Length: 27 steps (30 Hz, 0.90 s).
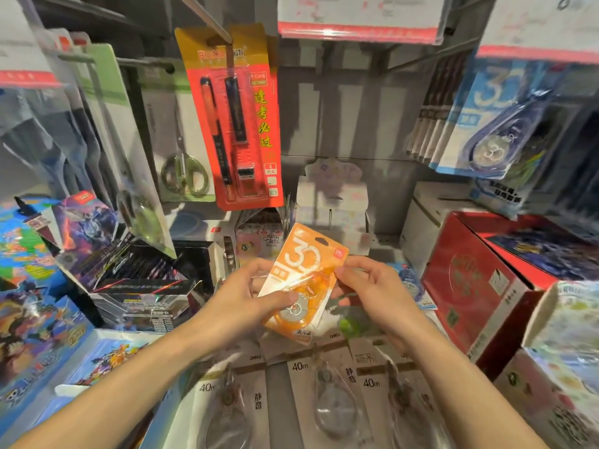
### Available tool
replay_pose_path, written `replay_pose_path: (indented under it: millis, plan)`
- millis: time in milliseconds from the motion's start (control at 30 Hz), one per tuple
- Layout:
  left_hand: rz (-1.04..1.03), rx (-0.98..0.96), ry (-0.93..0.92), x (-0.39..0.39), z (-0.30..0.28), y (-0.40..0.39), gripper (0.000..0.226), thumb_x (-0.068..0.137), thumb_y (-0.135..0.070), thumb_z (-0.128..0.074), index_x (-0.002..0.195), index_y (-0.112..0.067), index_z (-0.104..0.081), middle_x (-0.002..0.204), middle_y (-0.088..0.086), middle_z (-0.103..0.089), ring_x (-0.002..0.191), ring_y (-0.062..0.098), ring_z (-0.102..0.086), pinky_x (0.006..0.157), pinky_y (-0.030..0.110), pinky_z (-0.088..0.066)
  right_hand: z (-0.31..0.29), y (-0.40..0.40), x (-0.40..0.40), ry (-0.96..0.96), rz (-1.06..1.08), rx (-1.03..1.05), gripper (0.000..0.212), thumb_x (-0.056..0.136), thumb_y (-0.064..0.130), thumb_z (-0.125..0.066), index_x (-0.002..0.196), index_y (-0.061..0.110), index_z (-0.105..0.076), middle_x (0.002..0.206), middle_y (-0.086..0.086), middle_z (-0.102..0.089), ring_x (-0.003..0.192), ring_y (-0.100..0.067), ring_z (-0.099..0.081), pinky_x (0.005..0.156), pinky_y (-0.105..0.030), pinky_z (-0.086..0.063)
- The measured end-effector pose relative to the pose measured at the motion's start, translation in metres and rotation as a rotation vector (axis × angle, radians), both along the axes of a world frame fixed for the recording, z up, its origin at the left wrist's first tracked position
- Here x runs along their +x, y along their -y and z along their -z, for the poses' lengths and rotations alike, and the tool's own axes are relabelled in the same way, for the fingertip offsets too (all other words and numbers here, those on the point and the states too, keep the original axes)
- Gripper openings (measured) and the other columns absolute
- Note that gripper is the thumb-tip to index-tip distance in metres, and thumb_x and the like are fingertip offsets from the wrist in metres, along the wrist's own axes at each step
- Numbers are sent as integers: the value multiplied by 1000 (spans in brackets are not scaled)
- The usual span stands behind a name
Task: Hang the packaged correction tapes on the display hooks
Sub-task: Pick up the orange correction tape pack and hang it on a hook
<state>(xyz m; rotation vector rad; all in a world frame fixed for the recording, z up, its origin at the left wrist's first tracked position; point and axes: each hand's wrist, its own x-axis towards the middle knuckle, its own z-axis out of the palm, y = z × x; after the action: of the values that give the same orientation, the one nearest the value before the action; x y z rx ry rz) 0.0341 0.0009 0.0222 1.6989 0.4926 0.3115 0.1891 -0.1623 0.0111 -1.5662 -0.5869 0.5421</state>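
Observation:
An orange packaged correction tape [303,270] marked "30" is held upright-tilted in front of me, below the display wall. My left hand [246,296] grips its lower left side, thumb across the clear blister. My right hand [369,286] pinches its right edge. Blue packs of the same correction tape [489,121] hang in a stack on a hook at the upper right. A bare metal hook [207,17] runs down to a red pen pack at top centre. Grey "40m" correction tape packs [327,393] lie flat below my hands.
A red pen set card [236,124] and a scissors pack [184,150] hang to the left of centre. Trading card boxes [123,260] crowd the left shelf. A red box [476,286] stands at the right. White cartons [334,196] sit at the back.

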Motion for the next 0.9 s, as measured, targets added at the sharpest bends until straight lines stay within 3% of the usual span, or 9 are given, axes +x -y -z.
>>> replay_pose_path:
  millis: [67,167,233,300,400,567,733,900]
  plan:
    - [-30,54,0,6,-2,1,39,86,-11,-80,118,-15,-58,95,4,-83,86,26,-80,81,47,-64,1,9,6,175,34,-91,13,100,15,-63,111,12,-69,81,-8,-79,73,-20,-73,72,-31,-60]
    - [-54,110,3,17,-3,5,39,84,-20,-83,113,-21,-58,89,2,-83,84,33,-80,85,55,-61,4,27,25,610,233,-444,22,98,29,-63,118,21,-68,100,-1,-78,93,-22,-71,86,-35,-52]
    - [-57,125,10,25,-2,9,40,84,-21,-84,113,-20,-57,85,2,-83,84,38,-78,83,57,-59,8,35,38,799,328,-677,29,98,30,-60,123,16,-66,118,-7,-71,111,-30,-64,90,-36,-46]
    - [-52,110,21,32,0,12,41,84,-20,-83,114,-17,-56,81,-3,-83,77,29,-79,77,50,-62,16,36,47,829,348,-877,36,100,29,-55,129,11,-61,129,-16,-60,122,-38,-54,97,-40,-43]
    - [-31,99,34,38,2,15,42,86,-20,-82,117,-16,-54,77,-14,-81,65,9,-78,59,24,-60,29,36,54,747,335,-1026,43,101,31,-52,137,8,-53,140,-19,-50,129,-41,-48,101,-46,-45]
    - [-18,63,18,39,6,16,39,88,-21,-80,116,-21,-53,83,-6,-83,72,18,-80,81,43,-61,41,36,60,722,312,-1027,40,102,29,-51,138,12,-52,144,-18,-49,129,-39,-49,104,-45,-46]
    - [-11,17,30,36,7,14,40,89,-14,-79,117,-17,-51,86,-2,-83,75,19,-81,74,36,-61,34,35,59,698,379,-907,33,103,24,-53,133,13,-57,138,-16,-54,122,-38,-54,100,-41,-45]
    - [-12,8,22,39,8,16,42,87,-14,-81,116,-17,-52,82,-6,-83,68,13,-79,54,18,-55,22,45,43,650,452,-724,32,100,26,-56,129,15,-62,133,-13,-58,118,-35,-60,94,-39,-46]
